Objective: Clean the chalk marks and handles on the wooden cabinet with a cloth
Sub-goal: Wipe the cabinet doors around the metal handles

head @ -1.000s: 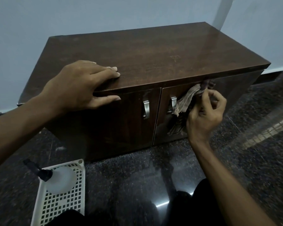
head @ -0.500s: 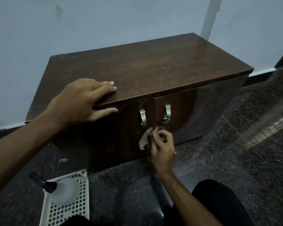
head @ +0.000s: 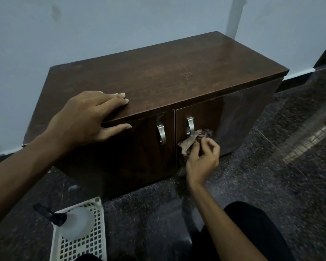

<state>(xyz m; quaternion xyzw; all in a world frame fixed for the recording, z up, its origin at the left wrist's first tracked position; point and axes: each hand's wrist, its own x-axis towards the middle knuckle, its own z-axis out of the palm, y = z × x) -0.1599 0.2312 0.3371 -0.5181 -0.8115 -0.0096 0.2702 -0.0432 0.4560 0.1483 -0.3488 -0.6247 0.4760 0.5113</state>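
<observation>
A low dark wooden cabinet [head: 158, 72] with two doors stands against the wall. Each door carries a curved metal handle: the left handle [head: 161, 133] and the right handle [head: 190, 125]. My right hand [head: 202, 159] grips a crumpled brownish cloth [head: 191, 140] and holds it against the right door, just below and right of the right handle. My left hand [head: 88, 117] rests flat on the cabinet's front left top edge, fingers straight, thumb under the lip. A faint pale smudge [head: 185, 75] shows on the top.
A white perforated plastic basket [head: 94, 245] sits on the dark speckled floor at the lower left, holding a white spray bottle [head: 73, 223] with a black nozzle. My dark-clothed knee [head: 252, 223] is at the lower right. A pale wall runs behind the cabinet.
My right hand with the cloth went from the right door's top edge down to the door seam, then right and up to below the right handle. My left hand stayed put.
</observation>
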